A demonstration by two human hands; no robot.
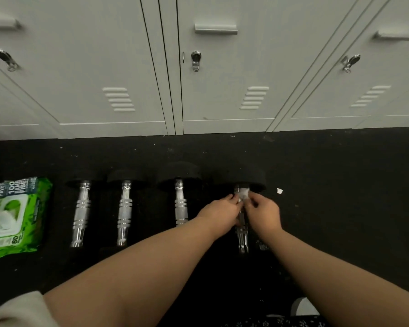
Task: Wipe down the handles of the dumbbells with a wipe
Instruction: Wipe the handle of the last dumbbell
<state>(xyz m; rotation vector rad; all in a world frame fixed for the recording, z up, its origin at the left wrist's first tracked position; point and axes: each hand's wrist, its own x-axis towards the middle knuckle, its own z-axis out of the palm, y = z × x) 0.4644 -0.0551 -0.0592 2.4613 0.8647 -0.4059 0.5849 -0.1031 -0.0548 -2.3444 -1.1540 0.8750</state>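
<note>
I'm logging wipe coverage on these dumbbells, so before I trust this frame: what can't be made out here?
- Head view: the middle of the rightmost dumbbell handle is covered by the left hand and right hand.
- The wipe shows only as a small white bunch between the fingers; its contact with the handle is hidden.
- Near heads of all four dumbbells vanish into the black floor and behind the forearms.
- Small print on the wipes pack is blurred.
</note>
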